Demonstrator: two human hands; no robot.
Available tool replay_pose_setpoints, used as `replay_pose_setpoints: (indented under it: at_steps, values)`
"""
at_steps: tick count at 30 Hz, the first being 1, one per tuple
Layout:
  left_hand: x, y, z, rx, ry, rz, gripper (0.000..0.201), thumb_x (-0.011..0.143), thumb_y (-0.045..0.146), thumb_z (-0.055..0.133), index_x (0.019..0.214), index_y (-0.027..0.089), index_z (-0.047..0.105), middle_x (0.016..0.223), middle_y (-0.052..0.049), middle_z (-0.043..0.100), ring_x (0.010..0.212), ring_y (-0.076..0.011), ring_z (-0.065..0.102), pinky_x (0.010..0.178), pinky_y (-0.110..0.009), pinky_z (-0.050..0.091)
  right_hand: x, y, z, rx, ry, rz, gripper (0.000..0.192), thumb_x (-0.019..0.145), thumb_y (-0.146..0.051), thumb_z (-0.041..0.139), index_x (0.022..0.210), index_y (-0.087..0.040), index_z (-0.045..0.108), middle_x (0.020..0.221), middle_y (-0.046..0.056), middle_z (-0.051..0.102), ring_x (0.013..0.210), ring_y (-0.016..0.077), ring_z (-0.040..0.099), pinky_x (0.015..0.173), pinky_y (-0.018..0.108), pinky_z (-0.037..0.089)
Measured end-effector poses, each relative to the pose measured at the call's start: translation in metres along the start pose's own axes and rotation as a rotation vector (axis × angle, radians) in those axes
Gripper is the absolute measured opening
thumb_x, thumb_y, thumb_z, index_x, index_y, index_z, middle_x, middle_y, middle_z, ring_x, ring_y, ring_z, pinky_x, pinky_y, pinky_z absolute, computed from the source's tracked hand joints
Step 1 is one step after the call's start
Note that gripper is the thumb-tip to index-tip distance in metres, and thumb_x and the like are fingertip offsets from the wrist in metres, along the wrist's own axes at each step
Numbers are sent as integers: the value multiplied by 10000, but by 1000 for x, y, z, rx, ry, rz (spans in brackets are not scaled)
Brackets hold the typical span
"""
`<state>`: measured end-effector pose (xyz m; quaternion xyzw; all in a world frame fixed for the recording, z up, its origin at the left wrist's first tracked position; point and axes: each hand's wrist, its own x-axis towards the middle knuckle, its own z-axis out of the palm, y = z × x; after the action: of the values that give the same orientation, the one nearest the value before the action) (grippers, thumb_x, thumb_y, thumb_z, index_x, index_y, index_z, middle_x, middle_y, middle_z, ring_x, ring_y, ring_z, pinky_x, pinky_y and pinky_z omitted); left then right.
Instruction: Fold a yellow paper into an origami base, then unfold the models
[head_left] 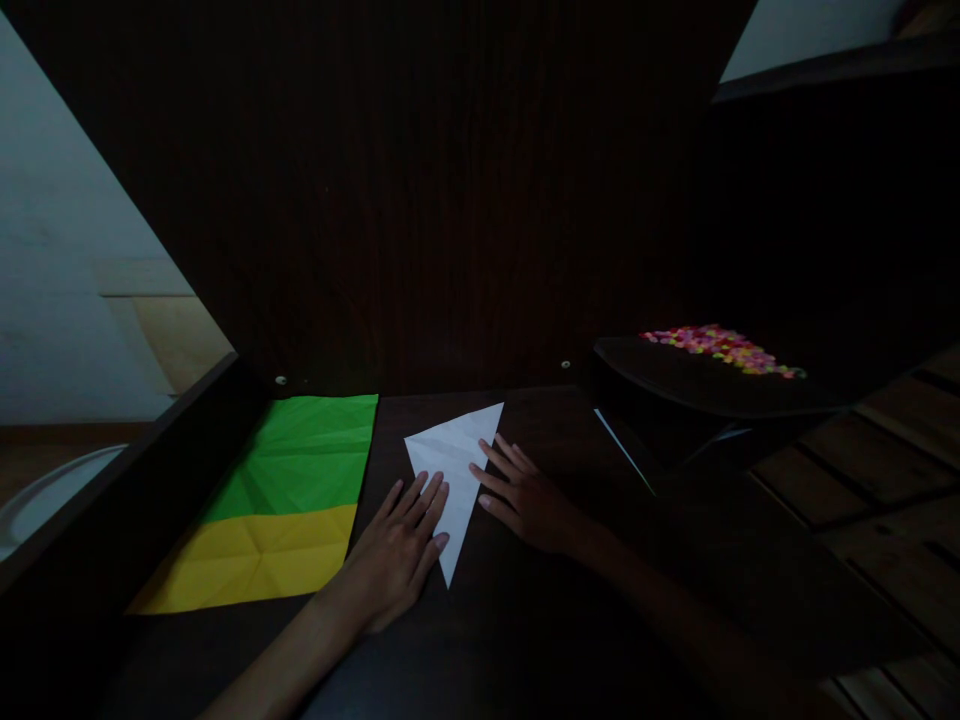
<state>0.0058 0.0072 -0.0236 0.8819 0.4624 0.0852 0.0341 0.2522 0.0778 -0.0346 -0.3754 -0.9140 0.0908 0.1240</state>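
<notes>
A white sheet of paper (459, 450), folded into a triangle, lies flat on the dark wooden surface in front of me. My left hand (405, 545) rests on its lower left side, fingers stretched out and slightly apart. From the right, my right hand (521, 495) touches the triangle's right edge with spread fingertips. Neither hand grips the paper. To the left of my left hand lie a green sheet (307, 450) and a yellow sheet (262, 560), both creased; whether one overlaps the other I cannot tell.
A tall dark wooden panel (435, 200) rises behind the paper. On the right, a curved shelf (675, 385) carries a row of small pink, red and yellow pieces (720, 348). A low side board (150, 460) borders the left. Slatted wood (885, 450) shows at far right.
</notes>
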Motion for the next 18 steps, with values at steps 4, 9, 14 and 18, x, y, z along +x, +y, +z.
replay_pose_setpoints:
  at_steps: [4, 9, 14, 18]
  values:
    - [1, 0, 2, 30, 31, 2, 547, 1010, 388, 299, 1498, 141, 278, 1517, -142, 378, 1427, -265, 280, 1160, -494, 257, 0, 0, 1, -6, -4, 37, 488, 992, -462, 357, 1431, -264, 434, 1572, 71, 229, 1460, 329, 114, 1147, 581, 197]
    - [2, 1, 0, 77, 78, -19, 544, 987, 430, 349, 1409, 99, 440, 1436, -185, 483, 1365, -299, 399, 1129, -503, 326, 1, 1, -1, -8, -5, 65, 490, 991, -475, 354, 1425, -265, 444, 1574, 70, 231, 1459, 337, 110, 1149, 569, 206]
    - [2, -1, -4, 125, 92, -33, 538, 969, 473, 387, 1318, 97, 546, 1368, -186, 557, 1310, -322, 472, 1093, -516, 384, 1, 0, -2, -2, 4, 98, 469, 992, -472, 352, 1411, -293, 460, 1581, 49, 218, 1461, 333, 104, 1149, 569, 203]
    - [2, -1, -10, 117, 81, -5, 490, 977, 446, 398, 1286, 109, 574, 1343, -150, 590, 1324, -313, 455, 1087, -498, 410, 2, 1, 0, -9, 19, 146, 486, 985, -489, 359, 1409, -279, 469, 1582, 59, 213, 1462, 328, 114, 1154, 554, 200]
